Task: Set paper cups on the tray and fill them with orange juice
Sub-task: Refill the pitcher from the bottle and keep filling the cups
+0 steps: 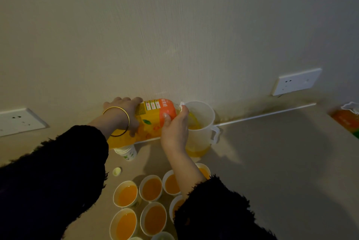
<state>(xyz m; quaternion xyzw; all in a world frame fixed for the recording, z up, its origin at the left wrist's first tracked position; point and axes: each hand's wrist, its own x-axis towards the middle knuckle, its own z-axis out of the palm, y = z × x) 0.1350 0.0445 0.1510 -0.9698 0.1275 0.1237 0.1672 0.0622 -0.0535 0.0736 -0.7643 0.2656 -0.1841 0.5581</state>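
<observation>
Both hands grip the juice bottle (151,121): left hand (124,113) wrapped round its base, right hand (174,129) curled round its shoulder. It lies tipped sideways, mouth over one clear jug (202,111) at 3 o'clock. On its orange label I see white Chinese characters, too small to read. At 6 o'clock I count seven paper cups (150,177) holding juice, one loose cap (117,171) at 7.
</observation>
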